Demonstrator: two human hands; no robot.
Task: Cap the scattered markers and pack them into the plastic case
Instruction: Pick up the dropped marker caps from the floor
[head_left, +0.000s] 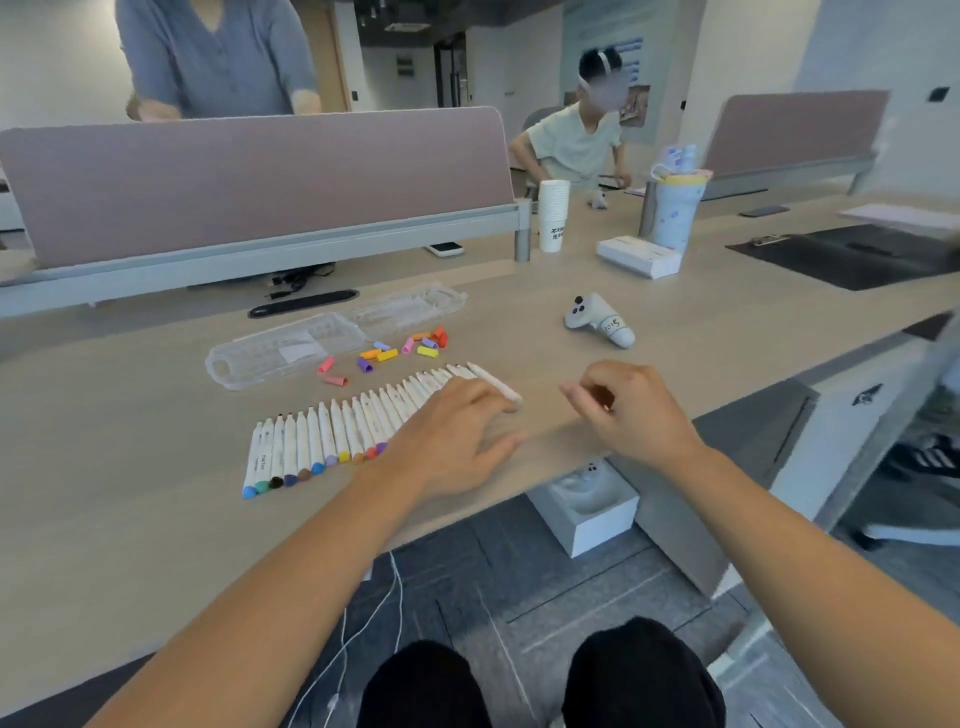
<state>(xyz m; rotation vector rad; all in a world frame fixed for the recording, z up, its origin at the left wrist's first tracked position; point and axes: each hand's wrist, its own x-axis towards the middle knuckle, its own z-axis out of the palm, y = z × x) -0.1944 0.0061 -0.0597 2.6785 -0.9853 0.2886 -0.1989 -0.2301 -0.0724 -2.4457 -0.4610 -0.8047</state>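
Left hand (457, 431) flat on the right end of the marker row (332, 436) | right hand (628, 410) curled, grip unclear | loose caps (410, 348) just beyond, open plastic case (291, 348) far-left | step: capping, seemingly unstarted | next: pinch a cap, press on tip

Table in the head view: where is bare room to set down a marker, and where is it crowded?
The table is bare left of the marker row toward the near edge, and between the loose caps and the white controller. It is crowded between the row and the open plastic case, where the caps lie.
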